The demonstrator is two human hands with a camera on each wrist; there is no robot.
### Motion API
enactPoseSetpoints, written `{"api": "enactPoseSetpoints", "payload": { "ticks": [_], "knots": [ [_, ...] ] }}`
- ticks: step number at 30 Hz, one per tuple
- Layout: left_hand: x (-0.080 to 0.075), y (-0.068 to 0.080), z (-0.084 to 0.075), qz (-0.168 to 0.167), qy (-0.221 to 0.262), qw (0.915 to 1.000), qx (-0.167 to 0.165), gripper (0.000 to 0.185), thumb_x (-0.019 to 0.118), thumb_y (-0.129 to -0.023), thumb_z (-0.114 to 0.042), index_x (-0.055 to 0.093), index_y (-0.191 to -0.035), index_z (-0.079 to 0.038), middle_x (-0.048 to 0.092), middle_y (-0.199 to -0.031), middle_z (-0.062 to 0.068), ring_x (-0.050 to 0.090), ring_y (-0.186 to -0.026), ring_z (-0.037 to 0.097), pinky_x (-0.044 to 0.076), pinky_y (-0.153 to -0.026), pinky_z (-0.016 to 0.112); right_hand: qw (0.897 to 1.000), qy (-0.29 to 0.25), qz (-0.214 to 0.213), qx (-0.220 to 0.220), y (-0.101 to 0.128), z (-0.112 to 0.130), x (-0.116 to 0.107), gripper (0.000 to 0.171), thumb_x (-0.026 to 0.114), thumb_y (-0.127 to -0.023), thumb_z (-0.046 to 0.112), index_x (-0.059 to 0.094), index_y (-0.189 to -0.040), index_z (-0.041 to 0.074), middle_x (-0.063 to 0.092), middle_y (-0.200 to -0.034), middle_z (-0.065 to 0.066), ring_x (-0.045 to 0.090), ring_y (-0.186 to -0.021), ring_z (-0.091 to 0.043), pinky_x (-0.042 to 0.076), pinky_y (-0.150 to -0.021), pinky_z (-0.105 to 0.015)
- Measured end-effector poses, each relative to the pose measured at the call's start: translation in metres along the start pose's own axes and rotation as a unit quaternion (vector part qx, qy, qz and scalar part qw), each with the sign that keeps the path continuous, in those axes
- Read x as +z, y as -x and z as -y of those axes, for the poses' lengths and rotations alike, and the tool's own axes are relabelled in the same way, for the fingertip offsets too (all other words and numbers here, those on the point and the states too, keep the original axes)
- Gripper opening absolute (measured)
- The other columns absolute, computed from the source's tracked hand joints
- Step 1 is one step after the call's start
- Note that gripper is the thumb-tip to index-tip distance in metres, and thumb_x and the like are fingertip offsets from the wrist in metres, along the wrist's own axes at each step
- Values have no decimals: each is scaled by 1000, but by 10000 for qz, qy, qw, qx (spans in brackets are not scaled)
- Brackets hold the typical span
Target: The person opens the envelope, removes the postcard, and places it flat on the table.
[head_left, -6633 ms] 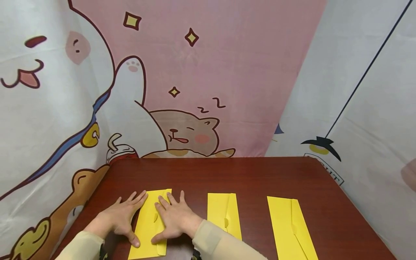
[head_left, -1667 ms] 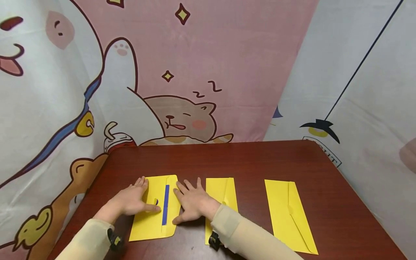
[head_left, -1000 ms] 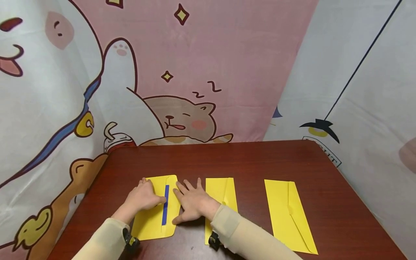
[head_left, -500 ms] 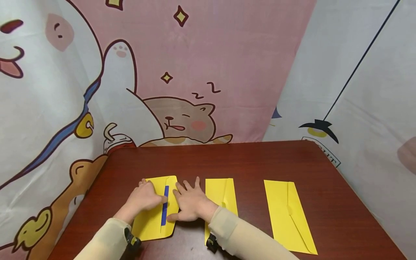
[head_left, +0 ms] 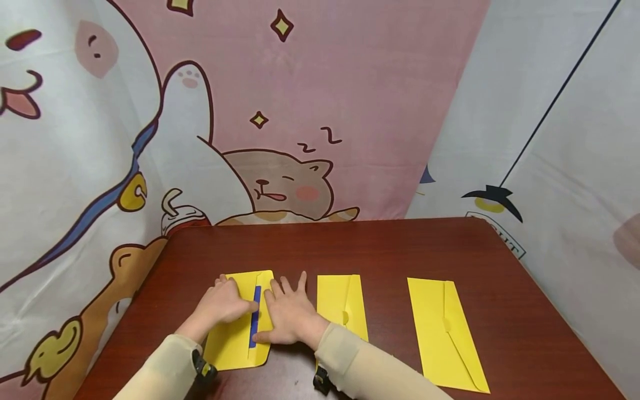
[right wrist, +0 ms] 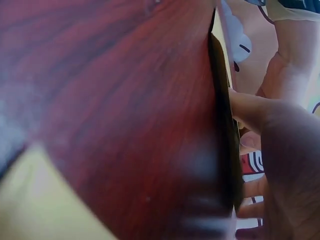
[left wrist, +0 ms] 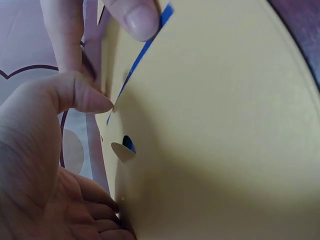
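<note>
The left hand [head_left: 222, 304] is laid on the left yellow envelope [head_left: 231, 344], with its fingers bent and its thumb [left wrist: 82, 95] pressed on the edge of the flap, right beside the blue strip [head_left: 255, 316]. The right hand [head_left: 287, 316] is spread flat with straight fingers on the envelope's right side, and one fingertip [left wrist: 137, 20] is pressed on the strip from the other side. Nothing is lifted; the paper is held down flat.

The envelope is found under both hands, near the front left of the dark red table [head_left: 390, 250]. Its long side runs away from the person, and the blue strip runs the same way, between the two hands. Both hands are equally close to it.

Two more yellow envelopes are laid to the right: a middle one [head_left: 342, 303] just beside the right wrist, and a far one [head_left: 442, 333] well apart.
</note>
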State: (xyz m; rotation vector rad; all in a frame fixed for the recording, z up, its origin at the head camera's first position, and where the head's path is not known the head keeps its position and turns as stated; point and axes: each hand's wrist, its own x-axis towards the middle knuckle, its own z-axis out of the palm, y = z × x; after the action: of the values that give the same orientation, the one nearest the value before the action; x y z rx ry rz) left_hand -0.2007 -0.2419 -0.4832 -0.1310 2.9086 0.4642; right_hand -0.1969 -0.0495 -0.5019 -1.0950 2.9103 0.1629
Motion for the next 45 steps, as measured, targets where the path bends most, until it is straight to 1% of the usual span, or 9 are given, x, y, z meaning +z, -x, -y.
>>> {"api": "enactPoseSetpoints", "payload": {
  "ticks": [7, 14, 21, 25, 28, 30, 33, 38, 45],
  "knots": [
    [0, 1, -1, -55, -105, 9999, 4, 108, 78, -80, -52, 41, -142, 28, 30, -150, 54, 58, -116, 61, 53, -94, 65, 9994, 148, -47, -317, 2, 2, 1, 101, 38, -90, 90, 32, -168, 26, 18, -176, 4, 15, -161, -32, 12, -114, -81],
    [0, 1, -1, 21, -44, 10000, -21, 109, 78, -79, -52, 40, -142, 29, 27, -151, 54, 54, -121, 65, 49, -99, 67, 9992, 130, 84, -356, 2, 2, 3, 98, 35, -91, 90, 35, -167, 28, 23, -173, 11, 19, -160, -29, 8, -115, -81],
    [-1, -1, 1, 76, 40, 10000, -28, 105, 76, -83, -51, 41, -143, 28, 23, -154, 53, 42, -133, 69, 40, -108, 72, 9988, 297, 2, -402, 2, 1, 1, 98, 36, -91, 90, 36, -167, 27, 27, -173, 9, 23, -159, -29, 10, -113, -82],
    [-3, 0, 0, 102, 32, 9999, 5, 104, 75, -83, -51, 42, -142, 28, 24, -153, 53, 41, -134, 69, 39, -108, 72, 9986, 303, -8, -442, 2, 1, 2, 98, 35, -92, 89, 35, -167, 27, 24, -173, 9, 20, -160, -29, 9, -113, -82],
    [-4, 0, 1, 91, 16, 9999, 52, 101, 74, -84, -54, 47, -139, 27, 27, -152, 53, 48, -129, 66, 45, -103, 69, 9983, 309, -14, -497, 2, 1, 4, 95, 34, -93, 89, 34, -167, 29, 22, -174, 9, 17, -161, -29, 8, -114, -81],
    [-5, 0, 1, 57, 23, 9999, 85, 100, 74, -84, -57, 52, -136, 25, 30, -151, 53, 56, -120, 62, 51, -95, 63, 9981, 317, -19, -534, 2, 0, 5, 93, 33, -94, 88, 35, -167, 30, 22, -174, 10, 15, -161, -28, 6, -115, -80],
    [-5, -1, 3, 5, -5, 9999, 121, 95, 74, -83, -54, 55, -134, 24, 33, -150, 52, 60, -112, 56, 54, -88, 59, 9976, 378, -25, -579, 2, 0, 4, 92, 32, -95, 87, 35, -167, 30, 23, -173, 11, 14, -161, -26, 4, -116, -79],
    [-2, 0, 8, -118, 11, 9998, 142, 95, 76, -81, -45, 48, -140, 24, 33, -152, 50, 54, -124, 61, 47, -101, 66, 9972, 443, -48, -593, 1, -1, 3, 91, 34, -95, 86, 37, -166, 29, 27, -172, 12, 19, -160, -25, 6, -115, -80],
    [1, -1, 6, -70, 79, 9999, 84, 114, 80, -76, -54, 39, -144, 28, 27, -153, 52, 43, -134, 66, 41, -107, 69, 9976, 289, -92, -621, 2, -2, 3, 90, 37, -96, 84, 38, -166, 29, 29, -171, 11, 23, -159, -26, 9, -114, -81]
  ]
}}
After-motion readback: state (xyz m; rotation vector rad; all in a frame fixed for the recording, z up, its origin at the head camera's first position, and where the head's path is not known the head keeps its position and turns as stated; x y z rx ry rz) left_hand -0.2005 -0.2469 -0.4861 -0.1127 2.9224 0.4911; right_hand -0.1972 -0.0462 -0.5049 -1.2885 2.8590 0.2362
